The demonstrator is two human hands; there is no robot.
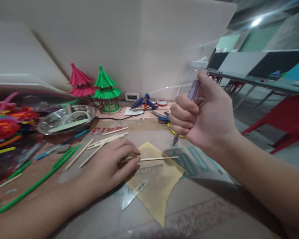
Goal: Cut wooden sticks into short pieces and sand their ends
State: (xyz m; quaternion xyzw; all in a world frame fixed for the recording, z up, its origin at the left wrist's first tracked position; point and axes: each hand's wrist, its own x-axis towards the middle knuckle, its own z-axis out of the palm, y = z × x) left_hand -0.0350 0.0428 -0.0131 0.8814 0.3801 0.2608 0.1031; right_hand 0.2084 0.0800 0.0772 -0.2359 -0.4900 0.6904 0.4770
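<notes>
My left hand (112,159) rests low over the work surface, its thumb and fingers closed on one end of a thin wooden stick (159,159). That stick lies across a yellow paper piece (156,189). A clear ruler (137,192) with a pointed corner lies partly on the paper, below the stick. Raised at the right, my right hand (199,113) is wrapped round a purple pen (194,89), thumb at its upper end and tip pointing down. Several loose sticks (97,144) lie behind and left of my left hand.
A metal tray (46,124), green pipe cleaners (37,184) and colourful craft material (5,126) are at the left. Behind stand a red (81,79) and a green model (107,89), a blue glue gun (146,101), scissors (163,118) and a bottle (198,63). A red chair (284,116) is right.
</notes>
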